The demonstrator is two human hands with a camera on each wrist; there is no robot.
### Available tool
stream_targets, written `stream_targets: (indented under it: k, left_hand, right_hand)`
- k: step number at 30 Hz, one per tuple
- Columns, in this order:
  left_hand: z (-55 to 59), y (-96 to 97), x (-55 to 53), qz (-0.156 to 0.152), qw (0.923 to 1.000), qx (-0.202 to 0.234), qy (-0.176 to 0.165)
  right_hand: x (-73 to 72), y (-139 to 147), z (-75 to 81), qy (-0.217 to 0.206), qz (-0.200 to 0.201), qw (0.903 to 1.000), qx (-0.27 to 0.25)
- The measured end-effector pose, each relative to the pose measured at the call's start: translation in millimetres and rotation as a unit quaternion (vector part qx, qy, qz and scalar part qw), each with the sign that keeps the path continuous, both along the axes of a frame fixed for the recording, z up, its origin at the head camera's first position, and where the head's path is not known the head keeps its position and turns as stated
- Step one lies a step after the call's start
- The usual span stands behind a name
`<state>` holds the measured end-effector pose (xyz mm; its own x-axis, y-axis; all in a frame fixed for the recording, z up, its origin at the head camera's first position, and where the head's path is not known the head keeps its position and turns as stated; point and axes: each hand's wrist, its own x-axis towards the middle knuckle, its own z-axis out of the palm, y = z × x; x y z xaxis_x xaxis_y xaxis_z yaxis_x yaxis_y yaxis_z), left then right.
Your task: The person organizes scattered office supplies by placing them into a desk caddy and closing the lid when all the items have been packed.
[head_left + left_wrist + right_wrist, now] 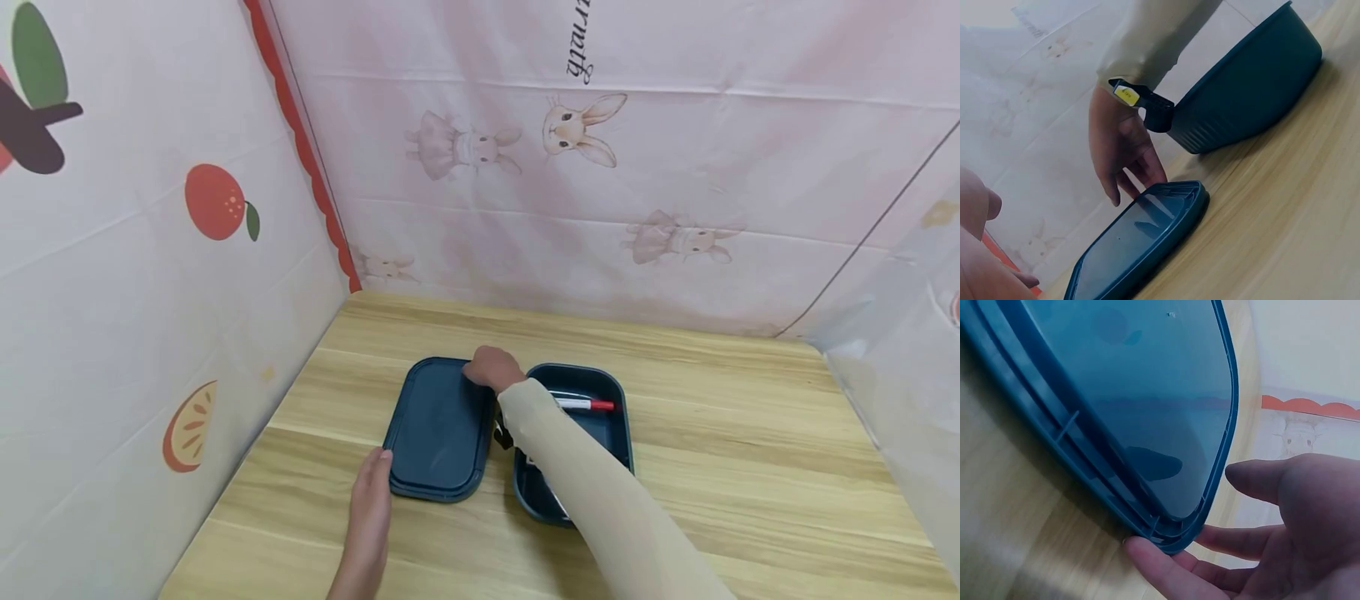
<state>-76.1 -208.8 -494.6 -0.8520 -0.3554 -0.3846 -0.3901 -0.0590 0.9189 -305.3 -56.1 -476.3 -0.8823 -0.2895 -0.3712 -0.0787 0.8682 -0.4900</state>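
Observation:
A dark blue plastic lid (440, 429) lies flat on the wooden table, its grooved rim facing up. At the lid's far right corner is my right hand (495, 368); in the right wrist view its fingers (1172, 572) touch the corner from outside, while the thumb stands slightly off the edge. My left hand (369, 492) is beside the lid's near left edge, fingers fairly straight. To the right stands a matching open box (628, 433) with a white marker with a red cap (585, 404) inside. My right forearm hides part of the box and its contents.
The wooden table (735, 450) meets a pink rabbit-print wall cover (480, 225) at the back and a fruit-print one (112, 333) on the left. A black wrist camera (1159, 115) on my right wrist sits close to the box wall.

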Motion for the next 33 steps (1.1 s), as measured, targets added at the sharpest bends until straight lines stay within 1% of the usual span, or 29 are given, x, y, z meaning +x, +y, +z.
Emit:
stream_targets:
  k: [5,8,11,16,20,24,27,33]
  left_hand:
    - [4.4,6.0,0.6,-0.002,0.9992,-0.040,-0.010]
    - [6.0,7.3,2.1,0.009,0.9985,-0.053,-0.006]
    - [7.5,9.7,3.7,0.023,0.9983,-0.053,0.001]
    - [9.5,15.2,3.3,0.028,0.9980,-0.056,0.008]
    - [9.9,16.0,4.3,0.027,0.9974,-0.066,0.011]
    - [10.5,17.5,5.4,0.019,0.9975,-0.067,0.007]
    - [12.2,19.4,5.8,0.022,0.9975,-0.068,0.007]
    - [17.4,25.4,8.8,0.029,0.9971,-0.066,0.027]
  right_hand:
    - [1.1,3,2.3,-0.005,-0.003,1.0000,-0.002]
    - [3.9,6,7.0,0.003,0.000,1.0000,-0.007]
    - [5.3,7,13.9,0.012,0.002,0.9998,-0.015]
    - [4.1,11,23.5,0.019,0.001,0.9996,-0.022]
    - [2.2,12,27.2,0.028,0.006,0.9994,-0.018]
    - [0.7,14,29.9,0.040,0.011,0.9991,-0.013]
    - [1.0,17,33.1,0.044,0.013,0.9989,-0.012]
    - [5.0,24,43.0,0.072,0.017,0.9972,-0.009]
